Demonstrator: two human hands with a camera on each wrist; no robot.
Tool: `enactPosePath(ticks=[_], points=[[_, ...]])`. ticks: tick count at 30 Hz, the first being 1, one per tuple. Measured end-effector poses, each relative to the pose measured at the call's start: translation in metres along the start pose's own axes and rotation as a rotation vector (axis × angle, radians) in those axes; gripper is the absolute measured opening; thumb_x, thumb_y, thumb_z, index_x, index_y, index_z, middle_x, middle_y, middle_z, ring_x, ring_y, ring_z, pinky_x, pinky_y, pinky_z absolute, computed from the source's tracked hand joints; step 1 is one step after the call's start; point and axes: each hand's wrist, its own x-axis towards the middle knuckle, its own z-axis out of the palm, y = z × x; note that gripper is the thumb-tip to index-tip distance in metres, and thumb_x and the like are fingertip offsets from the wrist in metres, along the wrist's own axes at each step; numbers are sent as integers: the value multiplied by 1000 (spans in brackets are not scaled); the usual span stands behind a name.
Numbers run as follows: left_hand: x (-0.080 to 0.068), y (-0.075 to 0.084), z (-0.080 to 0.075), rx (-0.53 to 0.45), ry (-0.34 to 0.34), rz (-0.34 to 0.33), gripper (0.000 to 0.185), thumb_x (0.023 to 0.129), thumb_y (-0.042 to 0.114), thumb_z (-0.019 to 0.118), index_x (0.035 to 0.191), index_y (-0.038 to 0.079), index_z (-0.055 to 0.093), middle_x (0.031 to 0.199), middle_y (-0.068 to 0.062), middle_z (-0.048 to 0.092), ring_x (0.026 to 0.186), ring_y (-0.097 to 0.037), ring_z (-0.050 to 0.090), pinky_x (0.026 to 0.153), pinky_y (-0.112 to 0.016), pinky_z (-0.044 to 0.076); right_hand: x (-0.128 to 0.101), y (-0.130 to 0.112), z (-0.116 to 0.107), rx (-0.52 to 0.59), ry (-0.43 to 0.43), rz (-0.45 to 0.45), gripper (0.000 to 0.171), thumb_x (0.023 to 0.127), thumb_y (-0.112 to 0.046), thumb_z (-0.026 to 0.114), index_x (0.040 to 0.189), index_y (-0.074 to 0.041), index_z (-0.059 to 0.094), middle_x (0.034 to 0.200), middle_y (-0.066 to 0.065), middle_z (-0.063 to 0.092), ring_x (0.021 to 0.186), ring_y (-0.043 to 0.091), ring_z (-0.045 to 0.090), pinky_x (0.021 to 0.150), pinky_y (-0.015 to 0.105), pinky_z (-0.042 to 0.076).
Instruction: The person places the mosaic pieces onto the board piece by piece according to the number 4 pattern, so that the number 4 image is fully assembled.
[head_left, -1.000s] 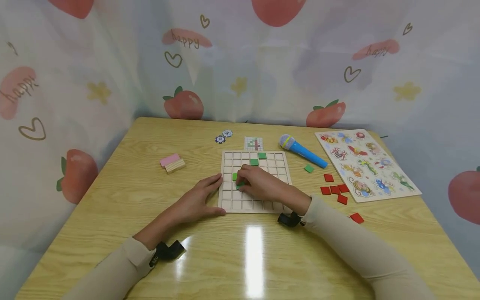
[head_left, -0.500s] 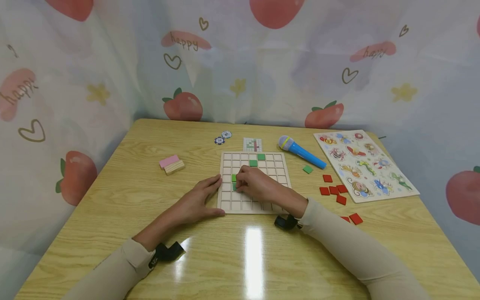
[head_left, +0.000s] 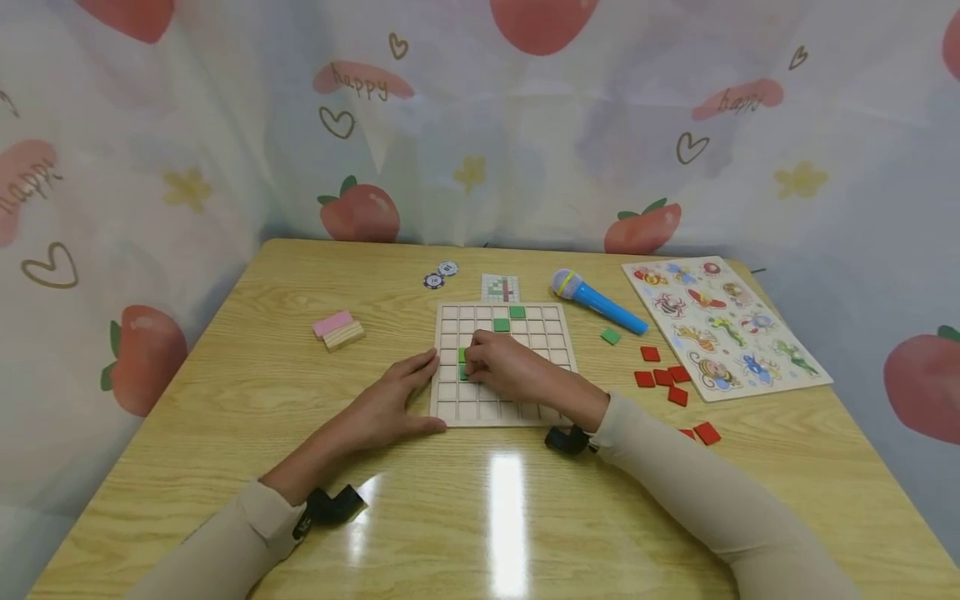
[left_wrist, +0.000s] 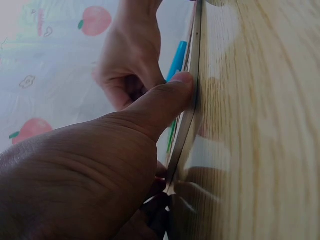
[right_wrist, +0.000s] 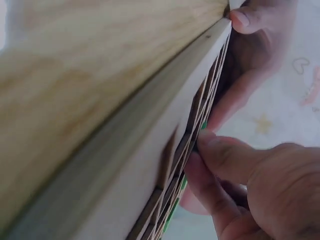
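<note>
Now your right hand has slid left, its fingers pinching a green tile down into the grid board; your left hand, fingers straight, braces the board's left edge.

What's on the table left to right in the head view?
Pink and wood blocks → left hand → grid board with right hand on it → loose green tile → red tiles → animal puzzle.
</note>
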Motion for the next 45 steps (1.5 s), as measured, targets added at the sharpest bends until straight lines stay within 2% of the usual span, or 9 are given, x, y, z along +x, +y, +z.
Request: enactPosePath(ticks=[7,14,19,26,33,37,40,43,45], points=[[-2,-3,-2,1,7,-2,107,89,49,86,170,12,26,181,-5,20,166,-35,21,129,-59,31,5,-15,7,-154,22,-59,12,103,-11,70,98,-12,81,93,1,66,87,13,68,82,25,59],[-2,-3,0,-10,18,18,105,89,51,85,169,13,28,181,-4,20,166,-35,23,129,-59,33,12,-23,16,23,-3,-43,15,109,-14,62,106,-13,76,103,-1,70,98,12,67,91,29,58],[1,-1,1,-14,26,41,105,90,51,84,170,13,25,181,-4,20,166,-34,21,130,-59,31,18,-11,15,141,-40,30,12,108,-15,64,106,-17,75,109,-5,71,104,10,67,94,29,57],[0,0,-1,3,27,31,105,90,47,85,169,8,27,180,-8,21,166,-36,22,129,-60,32,16,4,11,322,-62,53,12,108,-18,63,109,-23,75,114,-11,72,114,6,66,103,34,54],[0,-1,-4,-1,10,21,107,90,49,85,169,9,26,180,-8,20,166,-36,22,130,-60,30,5,11,-1,496,-7,49,15,110,-11,60,117,-16,72,114,2,75,99,17,72,95,35,58],[0,-1,-6,-3,3,11,107,90,49,85,170,10,25,181,-7,19,166,-35,21,130,-59,30,-6,13,-13,353,72,46,14,107,-9,64,116,-15,73,115,1,73,102,16,70,92,34,59],[0,0,-6,-8,-3,0,107,90,49,85,170,10,26,181,-7,19,166,-36,20,130,-60,30,-20,17,-22,217,68,56,14,107,-14,66,116,-15,76,115,-3,70,100,12,66,88,34,58],[0,1,-4,-12,-8,-3,107,89,49,85,169,9,26,181,-7,18,166,-36,20,130,-60,30,-44,27,-34,186,87,80,17,107,-16,65,120,-13,76,118,-1,71,102,13,67,88,35,59],[0,1,-3,-11,-12,-3,108,89,50,85,170,9,25,181,-7,18,167,-36,19,130,-59,30,-64,40,-43,184,161,138,18,108,-15,64,122,-11,74,120,3,72,102,16,68,88,34,59]])
